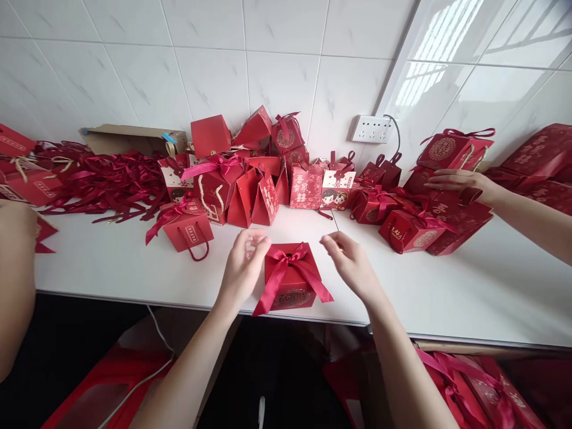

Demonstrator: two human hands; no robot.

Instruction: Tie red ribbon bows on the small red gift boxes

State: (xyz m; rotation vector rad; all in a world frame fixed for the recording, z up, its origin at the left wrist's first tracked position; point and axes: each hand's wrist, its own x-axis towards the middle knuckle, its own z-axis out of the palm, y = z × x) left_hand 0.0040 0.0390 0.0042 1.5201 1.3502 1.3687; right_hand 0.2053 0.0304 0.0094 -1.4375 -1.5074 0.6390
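A small red gift box (292,285) with a dark red ribbon bow tied on top stands near the front edge of the white table (469,286). My left hand (243,265) hovers just left of the bow, fingers curled loosely and apart, holding nothing. My right hand (351,262) hangs just right of the box, fingers spread, also holding nothing. Neither hand clearly touches the box.
Many red gift boxes (250,173) crowd the back of the table by the tiled wall. A heap of red ribbons (102,179) and a cardboard box (129,138) lie at the left. Another person's hand (460,182) rests on boxes at the right; an arm (15,268) shows at the left.
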